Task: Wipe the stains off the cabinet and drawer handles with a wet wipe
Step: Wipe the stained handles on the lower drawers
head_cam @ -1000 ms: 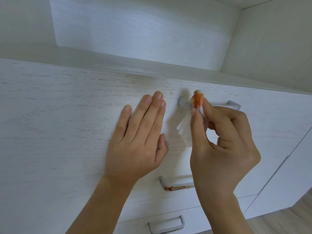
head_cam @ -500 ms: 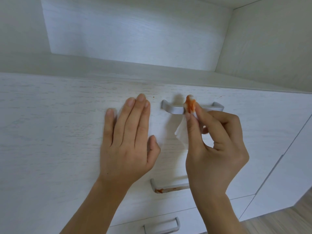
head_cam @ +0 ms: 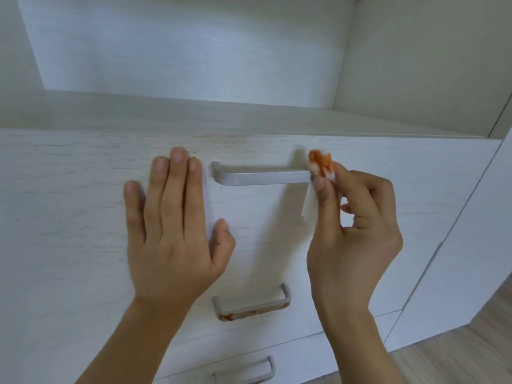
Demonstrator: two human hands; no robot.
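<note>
Drawer front, two hands, one soiled wet wipe at the top handle.
Left hand: flat against the pale wood-grain drawer front, fingers straight and together, holding nothing. Top handle: grey bar, just right of that hand, its visible length clean. Second handle: below, orange-red stain along its lower edge and left corner. Third handle: lowest, partly out of view. Wet wipe: white, stained orange-red, at the top handle's right end. Right hand: thumb and fingers pinching the wipe. Wood floor: lower right.
</note>
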